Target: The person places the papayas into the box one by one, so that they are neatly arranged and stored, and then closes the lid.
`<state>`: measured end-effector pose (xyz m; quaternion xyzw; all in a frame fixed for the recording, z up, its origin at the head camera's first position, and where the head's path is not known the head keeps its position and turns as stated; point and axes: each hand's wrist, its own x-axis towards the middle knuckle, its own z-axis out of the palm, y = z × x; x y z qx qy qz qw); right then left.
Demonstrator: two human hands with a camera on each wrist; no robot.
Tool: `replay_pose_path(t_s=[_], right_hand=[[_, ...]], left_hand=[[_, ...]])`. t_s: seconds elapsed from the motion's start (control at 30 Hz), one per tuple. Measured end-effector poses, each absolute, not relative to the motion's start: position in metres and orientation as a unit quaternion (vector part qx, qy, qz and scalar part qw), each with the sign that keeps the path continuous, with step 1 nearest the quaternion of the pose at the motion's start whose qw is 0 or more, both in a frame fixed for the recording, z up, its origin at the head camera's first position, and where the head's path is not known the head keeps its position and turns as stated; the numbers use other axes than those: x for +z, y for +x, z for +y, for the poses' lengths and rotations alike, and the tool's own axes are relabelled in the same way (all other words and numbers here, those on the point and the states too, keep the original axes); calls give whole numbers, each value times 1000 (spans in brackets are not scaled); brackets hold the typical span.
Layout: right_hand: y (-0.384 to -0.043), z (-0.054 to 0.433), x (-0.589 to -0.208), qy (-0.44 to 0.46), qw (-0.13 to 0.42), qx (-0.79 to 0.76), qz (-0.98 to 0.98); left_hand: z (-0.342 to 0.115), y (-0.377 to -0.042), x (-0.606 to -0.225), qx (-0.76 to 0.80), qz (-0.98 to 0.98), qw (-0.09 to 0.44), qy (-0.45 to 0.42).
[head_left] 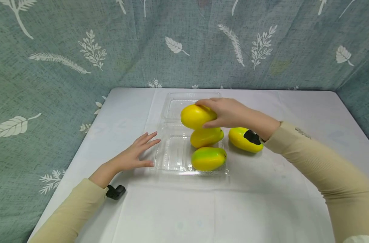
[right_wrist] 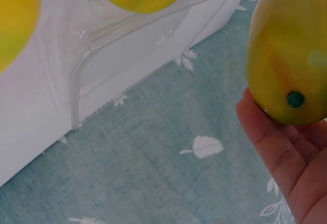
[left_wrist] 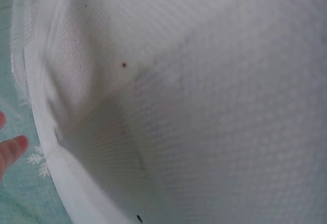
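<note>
My right hand [head_left: 230, 113] grips a yellow mango [head_left: 196, 116] and holds it above a clear plastic clamshell container [head_left: 173, 153]. In the right wrist view the held mango [right_wrist: 288, 45] shows its green stem end, with the fingers bent about it. Two more mangoes, one yellow [head_left: 205, 137] and one yellow-green [head_left: 209, 158], lie in the right part of the container's base. My left hand [head_left: 132, 155] is beside the container's left edge, fingers spread and holding nothing; whether its fingertips touch the edge I cannot tell. The left wrist view catches only some fingertips [left_wrist: 13, 150].
Another mango [head_left: 240, 139] lies on the white tablecloth [head_left: 184, 209] right of the container, partly covered by a black wrist device [head_left: 252, 137]. The container's lid [head_left: 173, 106] lies opened out toward the back. A blue-green leaf-patterned curtain [head_left: 190, 67] borders the table.
</note>
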<state>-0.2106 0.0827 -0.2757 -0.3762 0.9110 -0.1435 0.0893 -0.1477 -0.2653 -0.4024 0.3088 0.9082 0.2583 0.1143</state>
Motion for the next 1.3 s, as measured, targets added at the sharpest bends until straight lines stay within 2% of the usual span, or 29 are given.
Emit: replay_pose_path(t_s=[0.6,1.3], right_hand=[[-217,54,-285,-406,113,-133,897],[-219,20,-301,-400,144,-97,900]], left_hand=[[-267,-149,-403,252,910,112,309],[-267,-148,-403,263,910,125,296]])
